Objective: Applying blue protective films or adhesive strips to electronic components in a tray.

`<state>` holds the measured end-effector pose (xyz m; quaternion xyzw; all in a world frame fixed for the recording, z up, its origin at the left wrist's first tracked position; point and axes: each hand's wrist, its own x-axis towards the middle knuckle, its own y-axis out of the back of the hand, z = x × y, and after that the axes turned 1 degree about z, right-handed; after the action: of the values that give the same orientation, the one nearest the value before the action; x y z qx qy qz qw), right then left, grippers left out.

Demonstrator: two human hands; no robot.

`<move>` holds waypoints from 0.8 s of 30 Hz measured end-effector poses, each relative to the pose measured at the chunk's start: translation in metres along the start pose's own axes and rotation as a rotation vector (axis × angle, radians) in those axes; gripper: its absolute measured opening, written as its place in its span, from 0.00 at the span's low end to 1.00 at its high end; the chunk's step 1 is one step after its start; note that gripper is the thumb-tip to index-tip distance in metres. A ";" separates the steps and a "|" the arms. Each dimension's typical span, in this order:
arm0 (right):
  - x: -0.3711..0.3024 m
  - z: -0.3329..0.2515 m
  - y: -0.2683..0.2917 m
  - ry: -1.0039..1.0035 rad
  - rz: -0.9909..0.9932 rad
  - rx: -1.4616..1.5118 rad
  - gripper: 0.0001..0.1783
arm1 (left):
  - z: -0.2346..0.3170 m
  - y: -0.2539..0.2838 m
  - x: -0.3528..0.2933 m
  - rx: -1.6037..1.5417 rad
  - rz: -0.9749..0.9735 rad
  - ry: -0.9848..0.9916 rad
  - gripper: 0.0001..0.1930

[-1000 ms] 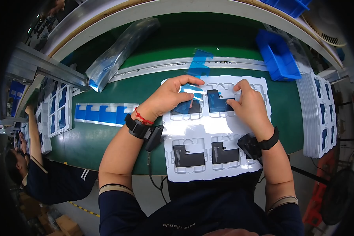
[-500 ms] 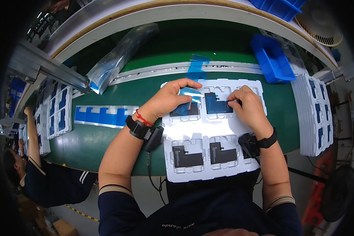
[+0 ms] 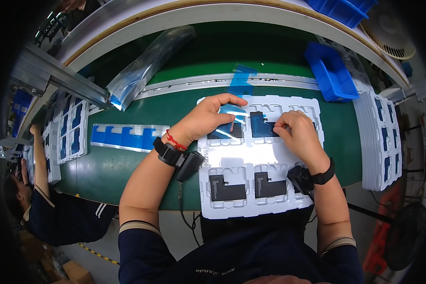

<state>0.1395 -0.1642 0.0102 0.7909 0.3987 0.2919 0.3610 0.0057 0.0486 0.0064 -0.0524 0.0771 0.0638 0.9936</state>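
Note:
A white plastic tray [image 3: 284, 158] with moulded pockets lies in front of me, holding black L-shaped battery packs. My left hand [image 3: 201, 118] is closed on a shiny, see-through blue film [image 3: 232, 111], between thumb and fingers, above the top-left pocket. My right hand [image 3: 302, 137] pinches at the right end of the top-middle battery pack [image 3: 260, 127], which looks covered by blue film; what lies between the fingertips is too small to make out. Two bare battery packs, one at lower left [image 3: 226, 190] and one at lower middle [image 3: 270, 187], sit in their pockets.
A strip of blue film pieces [image 3: 128, 137] lies left of the tray. Behind are a clear plastic bag [image 3: 146, 66], a blue film piece [image 3: 241, 83] on the metal rail and a blue bin [image 3: 333, 75]. Tray stacks [image 3: 381, 142] stand at both sides. A co-worker [image 3: 57, 208] is at left.
My right fingertips have shifted slightly at the top-middle battery pack's right end. The left hand keeps its hold on the film. The whole view has moved a little.

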 end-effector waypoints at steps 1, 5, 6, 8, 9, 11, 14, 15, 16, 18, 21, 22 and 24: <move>-0.001 -0.002 0.001 0.042 -0.003 0.037 0.06 | -0.001 0.000 0.000 -0.011 0.008 -0.026 0.19; 0.001 -0.008 0.012 -0.013 -0.171 0.264 0.04 | 0.000 0.001 -0.002 -0.003 0.016 -0.009 0.19; 0.000 -0.005 0.012 -0.015 -0.170 0.263 0.04 | 0.001 0.001 -0.002 0.012 0.011 0.006 0.19; -0.001 0.005 0.010 -0.085 -0.251 0.765 0.04 | 0.002 0.001 -0.001 0.028 0.003 0.022 0.19; 0.000 0.006 0.010 -0.085 -0.251 0.766 0.04 | 0.002 0.001 -0.001 0.023 0.004 0.029 0.19; 0.002 0.008 0.012 -0.298 -0.211 0.928 0.04 | 0.002 0.001 -0.001 0.019 0.003 0.036 0.19; 0.005 0.007 0.017 -0.471 -0.220 0.823 0.04 | 0.000 0.000 -0.001 0.015 0.013 0.020 0.19; 0.006 0.007 0.018 -0.517 -0.225 0.721 0.04 | 0.000 0.000 -0.001 0.018 0.014 0.005 0.18; 0.007 0.006 0.018 -0.519 -0.224 0.722 0.04 | -0.001 0.001 0.000 0.021 0.015 -0.010 0.18; 0.008 0.004 0.016 -0.553 -0.211 0.671 0.04 | -0.001 0.000 0.000 0.018 0.015 -0.014 0.18; 0.010 0.006 0.009 -0.477 -0.145 0.627 0.04 | 0.003 0.000 -0.002 0.020 0.010 0.004 0.19; 0.010 0.006 0.009 -0.479 -0.145 0.627 0.04 | 0.005 0.000 -0.002 0.025 0.004 0.026 0.19; 0.010 0.006 0.009 -0.489 -0.150 0.645 0.03 | 0.003 0.000 -0.001 0.020 0.008 0.023 0.19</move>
<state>0.1534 -0.1615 0.0158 0.8782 0.4289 -0.0717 0.1991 0.0046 0.0485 0.0091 -0.0429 0.0891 0.0663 0.9929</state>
